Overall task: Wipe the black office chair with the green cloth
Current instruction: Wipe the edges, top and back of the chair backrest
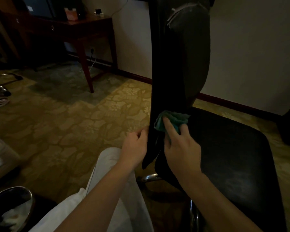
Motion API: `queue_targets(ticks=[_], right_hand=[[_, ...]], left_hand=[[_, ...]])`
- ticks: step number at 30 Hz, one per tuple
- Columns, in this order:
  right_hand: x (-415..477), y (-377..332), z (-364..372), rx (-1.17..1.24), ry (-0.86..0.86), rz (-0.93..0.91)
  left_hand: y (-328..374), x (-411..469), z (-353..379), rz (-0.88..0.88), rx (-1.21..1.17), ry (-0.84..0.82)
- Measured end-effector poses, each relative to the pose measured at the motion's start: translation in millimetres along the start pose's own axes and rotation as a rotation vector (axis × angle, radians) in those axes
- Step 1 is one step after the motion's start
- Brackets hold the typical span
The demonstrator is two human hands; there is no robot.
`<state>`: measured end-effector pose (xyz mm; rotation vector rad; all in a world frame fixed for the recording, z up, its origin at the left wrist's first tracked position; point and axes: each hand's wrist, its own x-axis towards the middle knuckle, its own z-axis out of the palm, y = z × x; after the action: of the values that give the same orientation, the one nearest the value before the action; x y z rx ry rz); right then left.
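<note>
here right hand (182, 148) fingers (170, 128) pinch green cloth (176, 118) on black office chair (179, 64); left hand (135, 146) grips its edge.

The backrest (174, 72) stands upright at centre, with the seat (228, 156) to its right. The cloth (176, 118) lies at the backrest's base, under the right hand (181, 148). The left hand (134, 146) grips the backrest's left edge. The tabletop (90, 20) stands behind, left.

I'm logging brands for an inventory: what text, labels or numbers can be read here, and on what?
None can be read.
The black office chair and green cloth show no print; the pink box on the wooden desk is too small and dim for any lettering.
</note>
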<state>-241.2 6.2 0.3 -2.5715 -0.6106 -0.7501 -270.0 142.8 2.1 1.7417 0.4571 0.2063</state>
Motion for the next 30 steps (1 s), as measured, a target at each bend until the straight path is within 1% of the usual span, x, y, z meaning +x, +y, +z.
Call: queue_targets(ticks=[5,8,10,14,16,18,21,24,25,27,30], right_hand=[[-25.0,-0.5,33.7,-0.079,-0.173,0.033],[-34.0,9.5,37.3,-0.066,-0.198,0.02],[-34.3,14.5,29.8,-0.015,-0.154,0.025],[-12.2,4.9,2.4,0.111,0.014,0.012],[1.4,-2.8,-0.3,0.108,0.02,0.021],[2.8,-7.5,8.0,0.064,-0.032,0.035],[-17.2,-0.9,29.6,0.001,-0.156,0.065],[-41.4,14.7,42.5,-0.009,-0.288,0.087],[-46.0,18.4,42.2,0.003,-0.301,0.093],[-46.3,21.0,34.6,0.059,-0.265,0.09],[-26.5,12.7,13.3,0.163,-0.122,0.071]], left_hand=[[-2.4,0.5,-2.8,0.03,-0.004,-0.022],[-3.8,2.2,-3.7,0.026,-0.002,-0.041],[-4.7,2.4,-3.9,0.036,0.004,-0.062],[-7.9,3.7,-3.3,0.052,0.033,-0.082],[-7.7,4.2,-2.8,0.059,0.034,-0.082],[-4.9,3.5,-4.5,0.071,0.068,-0.071],[-2.4,1.8,-6.3,0.087,0.077,-0.065],[-4.0,-0.3,-6.8,0.097,0.077,-0.077],[-4.9,-0.8,-6.9,0.099,0.073,-0.082],[-6.8,-0.4,-5.8,0.107,0.076,-0.081],[-10.4,2.9,-3.7,0.122,0.08,-0.076]])
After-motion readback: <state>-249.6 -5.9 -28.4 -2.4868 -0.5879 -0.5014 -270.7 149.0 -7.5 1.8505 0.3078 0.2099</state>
